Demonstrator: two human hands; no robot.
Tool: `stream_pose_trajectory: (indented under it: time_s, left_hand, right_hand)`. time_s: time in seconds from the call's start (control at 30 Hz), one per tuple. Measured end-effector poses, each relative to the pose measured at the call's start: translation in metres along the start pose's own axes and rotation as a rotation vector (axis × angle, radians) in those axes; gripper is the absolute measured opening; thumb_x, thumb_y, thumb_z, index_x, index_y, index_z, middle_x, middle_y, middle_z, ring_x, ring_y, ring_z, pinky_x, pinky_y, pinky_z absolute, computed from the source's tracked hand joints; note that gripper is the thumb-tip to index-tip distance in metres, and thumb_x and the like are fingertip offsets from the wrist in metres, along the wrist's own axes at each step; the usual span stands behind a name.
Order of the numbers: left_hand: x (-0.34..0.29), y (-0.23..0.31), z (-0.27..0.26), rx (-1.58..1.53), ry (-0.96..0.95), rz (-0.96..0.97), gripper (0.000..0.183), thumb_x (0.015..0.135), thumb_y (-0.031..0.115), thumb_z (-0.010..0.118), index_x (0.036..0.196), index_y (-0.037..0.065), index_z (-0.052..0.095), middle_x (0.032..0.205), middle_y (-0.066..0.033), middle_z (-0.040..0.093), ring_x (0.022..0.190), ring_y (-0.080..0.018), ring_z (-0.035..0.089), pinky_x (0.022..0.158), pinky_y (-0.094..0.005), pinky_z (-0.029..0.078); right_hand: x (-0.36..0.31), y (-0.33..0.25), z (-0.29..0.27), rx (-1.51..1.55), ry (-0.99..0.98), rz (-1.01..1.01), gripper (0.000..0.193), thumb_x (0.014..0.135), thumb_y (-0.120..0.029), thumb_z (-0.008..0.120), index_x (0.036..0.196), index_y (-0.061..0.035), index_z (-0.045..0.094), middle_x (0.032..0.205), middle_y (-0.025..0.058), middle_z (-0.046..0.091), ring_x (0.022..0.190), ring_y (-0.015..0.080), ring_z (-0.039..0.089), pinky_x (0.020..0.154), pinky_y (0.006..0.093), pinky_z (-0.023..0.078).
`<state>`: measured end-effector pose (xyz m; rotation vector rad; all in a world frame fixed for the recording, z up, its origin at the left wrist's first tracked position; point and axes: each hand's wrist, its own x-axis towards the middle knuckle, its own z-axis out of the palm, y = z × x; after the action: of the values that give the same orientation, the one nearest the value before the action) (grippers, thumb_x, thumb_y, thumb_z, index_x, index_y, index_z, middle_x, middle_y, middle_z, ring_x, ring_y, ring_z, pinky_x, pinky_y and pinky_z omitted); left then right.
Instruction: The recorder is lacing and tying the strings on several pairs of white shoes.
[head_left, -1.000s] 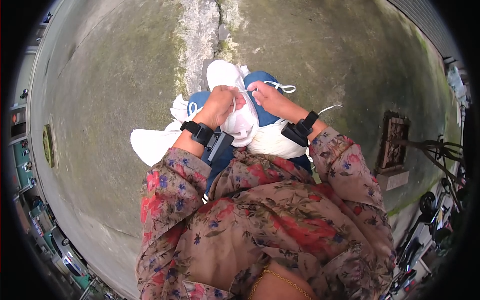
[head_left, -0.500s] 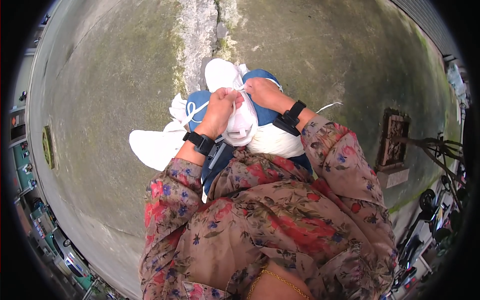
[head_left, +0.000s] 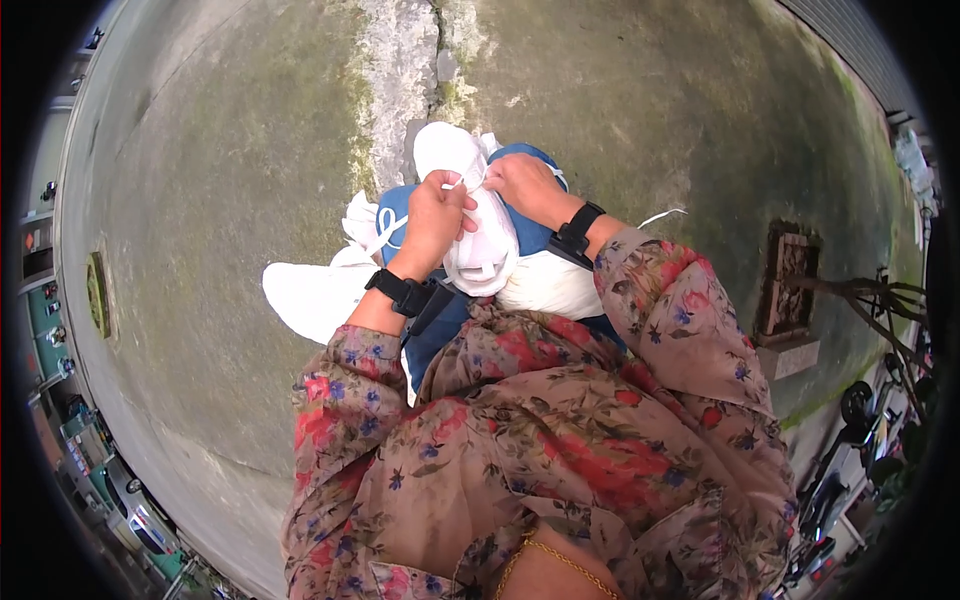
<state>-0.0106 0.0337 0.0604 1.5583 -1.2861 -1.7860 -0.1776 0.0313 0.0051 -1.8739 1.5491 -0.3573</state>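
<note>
A white shoe (head_left: 492, 232) lies on my blue-trousered lap, its rounded toe pointing away from me. Over its middle, my left hand (head_left: 437, 215) pinches a thin white shoelace (head_left: 386, 234); a loop of it trails to the left across my knee. Just to the right, my right hand (head_left: 527, 186) has its fingertips pressed together on the lace beside the shoe. The two hands are a small gap apart. My fingers hide part of the lacing. Both wrists wear black straps with small devices.
A white rounded piece (head_left: 312, 298), perhaps another shoe, rests left of my lap. A cream bundle of strands (head_left: 553, 284) sits at my right thigh, and a thin white lace end (head_left: 662, 214) sticks out rightward. Cracked concrete ground (head_left: 250, 150) surrounds me; a framed brick hollow (head_left: 790, 285) lies right.
My hands have moved slightly apart above the shoe, the left one shifting a little to the left. The loop over my left knee has drawn smaller.
</note>
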Motion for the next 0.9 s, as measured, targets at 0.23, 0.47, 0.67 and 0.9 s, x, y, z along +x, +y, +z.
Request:
stream_pose_trajectory:
  time_s: [0.23, 0.47, 0.67, 0.9]
  left_hand:
    - [0.017, -0.032, -0.010, 0.747, 0.129, 0.449, 0.015, 0.078, 0.009, 0.054, 0.090, 0.001, 0.061, 0.063, -0.0112, 0.060, 0.052, -0.0207, 0.057, 0.048, -0.0314, 0.045]
    - [0.015, -0.026, 0.020, 1.103, 0.139, 0.428, 0.020, 0.072, 0.020, 0.064, 0.070, 0.001, 0.059, 0.067, -0.0183, 0.060, 0.065, -0.0339, 0.060, 0.058, -0.0399, 0.048]
    - [0.019, -0.035, 0.018, 1.220, 0.149, 0.605, 0.015, 0.076, 0.015, 0.054, 0.072, 0.000, 0.053, 0.067, -0.0188, 0.058, 0.061, -0.0342, 0.059, 0.054, -0.0396, 0.048]
    - [-0.036, -0.001, -0.012, 0.967, -0.052, 0.426, 0.017, 0.078, 0.014, 0.052, 0.072, -0.001, 0.055, 0.065, -0.0121, 0.058, 0.058, -0.0242, 0.058, 0.052, -0.0351, 0.044]
  right_hand:
    - [-0.011, -0.012, 0.000, -0.159, -0.027, -0.183, 0.022, 0.073, -0.017, 0.053, 0.081, 0.0028, 0.060, 0.085, 0.0212, 0.057, 0.089, 0.0355, 0.052, 0.082, 0.0417, 0.041]
    - [-0.005, 0.010, -0.004, 0.039, -0.131, -0.225, 0.019, 0.072, -0.010, 0.049, 0.082, 0.0005, 0.060, 0.083, 0.0180, 0.057, 0.086, 0.0357, 0.051, 0.078, 0.0416, 0.041]
    - [-0.009, 0.010, 0.002, 0.117, -0.055, -0.223, 0.019, 0.074, -0.015, 0.052, 0.086, -0.0030, 0.061, 0.086, 0.0164, 0.058, 0.086, 0.0357, 0.052, 0.077, 0.0429, 0.040]
    - [-0.049, -0.034, 0.005, -0.063, 0.260, -0.313, 0.016, 0.075, -0.021, 0.060, 0.086, -0.0093, 0.064, 0.082, 0.0064, 0.057, 0.096, 0.0239, 0.047, 0.079, 0.0394, 0.037]
